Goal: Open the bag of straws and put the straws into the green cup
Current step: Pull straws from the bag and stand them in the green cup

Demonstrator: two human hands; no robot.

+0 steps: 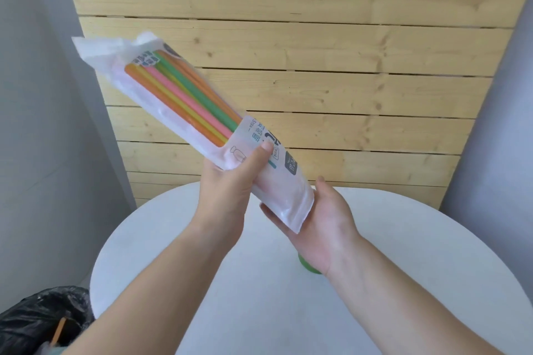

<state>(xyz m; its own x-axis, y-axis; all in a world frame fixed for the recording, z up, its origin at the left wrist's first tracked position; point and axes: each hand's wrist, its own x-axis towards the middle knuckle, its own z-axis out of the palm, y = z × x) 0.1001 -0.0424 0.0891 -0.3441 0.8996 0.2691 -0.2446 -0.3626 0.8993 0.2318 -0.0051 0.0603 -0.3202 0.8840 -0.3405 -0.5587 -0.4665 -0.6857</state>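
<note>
A long white plastic bag of straws (184, 101) slants in the air above the table, its far end up and to the left. Orange, pink, yellow and green straws (178, 92) show through its clear window. My left hand (230, 181) grips the bag round its middle, thumb on the printed front. My right hand (326, 222) lies palm up under the bag's near end, fingers fairly straight, supporting it. Only a sliver of the green cup (306, 266) peeks out below my right hand; the rest is hidden.
A round white table (432, 253) fills the lower half of the view. A black bin bag (43, 317) sits at the lower left beside the table. Light wooden planks (317, 37) cover the wall behind, with grey walls on both sides.
</note>
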